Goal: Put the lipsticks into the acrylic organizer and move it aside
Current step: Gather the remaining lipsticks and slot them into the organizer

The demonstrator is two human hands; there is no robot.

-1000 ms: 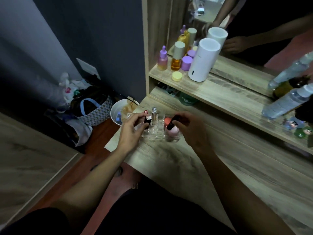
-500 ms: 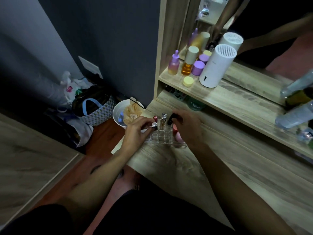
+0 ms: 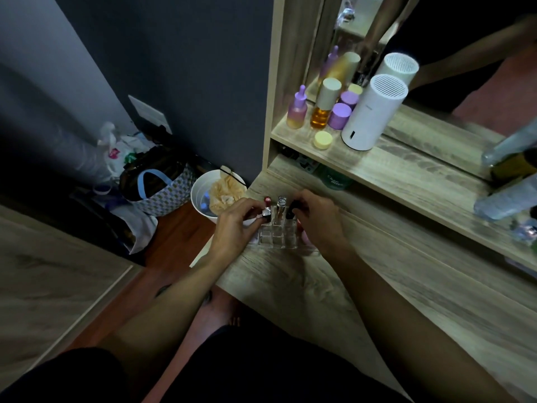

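Note:
A clear acrylic organizer (image 3: 276, 239) stands near the left front corner of the wooden vanity top (image 3: 377, 286). A red lipstick (image 3: 267, 200) and a silver lipstick (image 3: 281, 202) stand upright in its back cells. My left hand (image 3: 236, 225) pinches a silver-capped lipstick (image 3: 266, 212) over the organizer's left side. My right hand (image 3: 318, 219) grips a black lipstick (image 3: 291, 210) at the organizer's right side. A pink round item (image 3: 306, 237) sits partly hidden under my right hand.
On the shelf above stand a purple dropper bottle (image 3: 297, 109), an amber bottle (image 3: 322, 107), purple jars (image 3: 340, 115), a yellow jar (image 3: 322, 140) and a white cylinder (image 3: 373, 112) before a mirror. Plastic bottles (image 3: 505, 196) lie right. A white bin (image 3: 215, 196) and bags (image 3: 157, 184) occupy the floor left.
The view shifted, so the organizer sits further right in the frame. Both hands stayed on it, each lowering its lipstick toward the cells; the pink item became more hidden under my right hand.

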